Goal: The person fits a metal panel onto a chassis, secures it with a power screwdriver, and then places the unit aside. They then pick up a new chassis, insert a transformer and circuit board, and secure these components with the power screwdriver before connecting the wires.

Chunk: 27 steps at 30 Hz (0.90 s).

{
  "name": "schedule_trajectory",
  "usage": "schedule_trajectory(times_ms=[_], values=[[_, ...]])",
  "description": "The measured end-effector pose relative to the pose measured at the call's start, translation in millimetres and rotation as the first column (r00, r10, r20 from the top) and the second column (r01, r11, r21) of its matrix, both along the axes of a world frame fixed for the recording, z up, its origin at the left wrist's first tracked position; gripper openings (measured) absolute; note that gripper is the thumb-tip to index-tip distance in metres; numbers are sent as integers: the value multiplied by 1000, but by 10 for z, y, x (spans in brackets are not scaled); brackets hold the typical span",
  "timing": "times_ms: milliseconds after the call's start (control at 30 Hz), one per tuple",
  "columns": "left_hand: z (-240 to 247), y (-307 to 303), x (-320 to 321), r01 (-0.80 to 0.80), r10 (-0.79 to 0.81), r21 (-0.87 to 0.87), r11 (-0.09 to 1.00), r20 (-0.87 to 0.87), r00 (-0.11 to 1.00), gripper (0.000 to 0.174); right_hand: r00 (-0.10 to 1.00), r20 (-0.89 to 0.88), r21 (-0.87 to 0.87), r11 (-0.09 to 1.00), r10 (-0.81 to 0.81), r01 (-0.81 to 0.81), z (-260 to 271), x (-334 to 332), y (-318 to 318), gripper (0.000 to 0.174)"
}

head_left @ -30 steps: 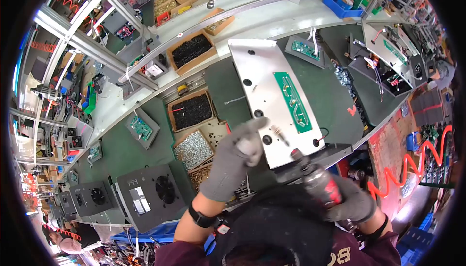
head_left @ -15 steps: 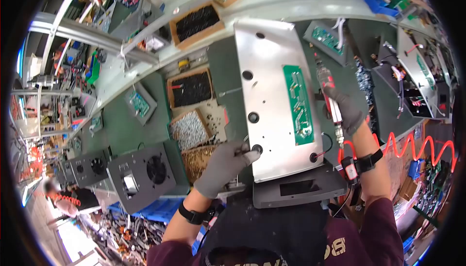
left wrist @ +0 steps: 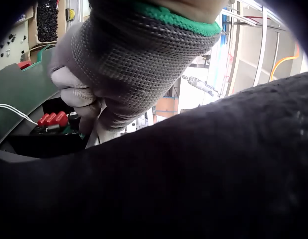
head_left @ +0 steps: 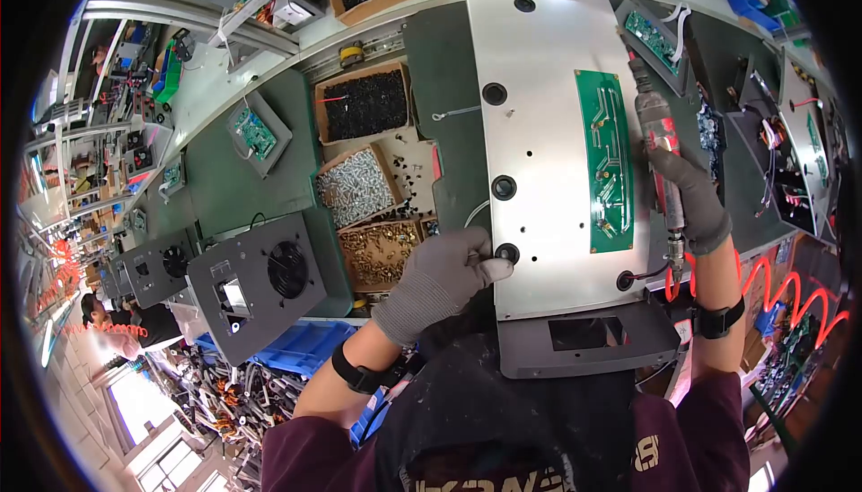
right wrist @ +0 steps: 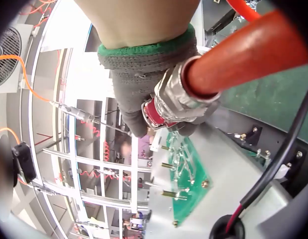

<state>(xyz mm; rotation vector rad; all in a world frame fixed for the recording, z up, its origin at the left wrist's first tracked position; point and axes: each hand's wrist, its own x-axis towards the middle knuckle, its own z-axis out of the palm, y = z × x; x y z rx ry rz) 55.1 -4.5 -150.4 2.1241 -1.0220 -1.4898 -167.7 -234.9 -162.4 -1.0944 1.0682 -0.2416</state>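
Note:
A silver metal panel [head_left: 548, 133] lies lengthwise before me, carrying a green circuit board [head_left: 611, 160] and several black grommets. At its lower left edge my gloved left hand [head_left: 444, 276] pinches the panel, thumb on top beside a grommet [head_left: 506, 253]. Red components [left wrist: 53, 119] show beneath the panel in the left wrist view. My gloved right hand [head_left: 691, 196] grips a pneumatic screwdriver [head_left: 660, 128] along the panel's right side, its tip pointing away from me. A red air hose [right wrist: 248, 52] joins the tool's rear end. A dark grey plate [head_left: 588, 344] with a rectangular cutout adjoins the near end.
Left of the panel stand boxes of black screws [head_left: 364, 104], silver screws [head_left: 357, 188] and brass-coloured parts [head_left: 382, 254]. Grey fan housings [head_left: 256, 290] line the left bench. A board on a grey plate [head_left: 654, 41] and open assemblies [head_left: 790, 146] sit at right, near the coiled hose [head_left: 790, 290].
My left hand has come down from over the panel to its left edge. My right hand has carried the screwdriver from the near end to the panel's right side. The head view has shifted.

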Motion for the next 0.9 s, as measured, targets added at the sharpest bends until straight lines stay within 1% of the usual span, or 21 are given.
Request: schedule_trajectory(times_ms=[33,133,167,200,233,267,300,333,400,433,467,500,533,600,667,700,733,800,833,867,900], values=[[-3,1,-5,2,-2,2,1000,-5,1000,38,999,46,9,1000,-10,10,53,8,17,35],[16,22,-11,58,-59,26,998,27,998,38,998,59,-36,999,10,-8,115,-55,61,39],[31,40,-35,66,-62,-46,997,89,994,40,999,54,-40,999,6,-3,114,-62,66,39],[35,47,-65,81,-63,-119,990,147,987,43,997,72,-2,1000,-18,19,103,-71,83,39],[20,47,-83,91,-74,-127,988,135,988,43,995,85,36,998,-47,44,95,-96,103,40],[-6,56,-94,110,-89,-102,989,192,977,45,989,131,62,996,-69,61,81,-113,106,40],[-34,63,-115,126,-103,-77,989,248,963,46,986,145,53,996,-79,72,56,-129,112,39],[-71,77,-142,136,-112,-87,987,242,964,46,983,165,44,996,-86,80,54,-133,119,39],[-114,137,-189,52,-40,-68,996,170,985,41,982,157,63,993,-107,98,66,-161,139,36],[-46,98,-203,65,-60,-20,998,181,982,41,976,179,109,988,-128,110,-1,-182,117,35],[-59,95,-209,77,-70,-25,997,193,979,41,967,205,151,981,-153,124,-34,-208,114,34],[-101,124,-218,48,-35,-84,995,152,988,41,962,178,172,969,-209,179,-21,-246,149,34],[-136,149,-224,20,-5,-142,990,109,994,41,950,209,80,972,-232,220,8,-279,201,42],[-190,149,-223,64,-45,-135,989,139,989,43,955,255,-20,987,-150,161,109,-530,269,51],[-286,139,-231,63,-50,-136,989,95,994,42,928,273,-224,922,-253,317,312,-754,559,56],[-329,140,-242,67,-53,-178,982,81,995,40,909,294,-252,894,-295,371,394,-940,734,57],[-363,130,-261,100,-86,-174,980,85,993,40,887,314,-279,860,-338,427,458,-1137,951,57],[-433,76,-307,29,-42,-307,951,-35,999,37,807,330,-243,782,-490,574,540,-1445,1557,64],[-458,37,-318,73,-87,-307,949,-32,996,37,781,328,-309,721,-532,621,487,-1571,1878,72],[-480,-7,-327,90,-94,-305,948,1,996,35,621,332,-206,588,-710,782,484,-1575,2231,79],[-501,-50,-356,106,-101,-300,948,32,994,32,736,223,-161,720,-640,675,537,-1746,2509,83]])
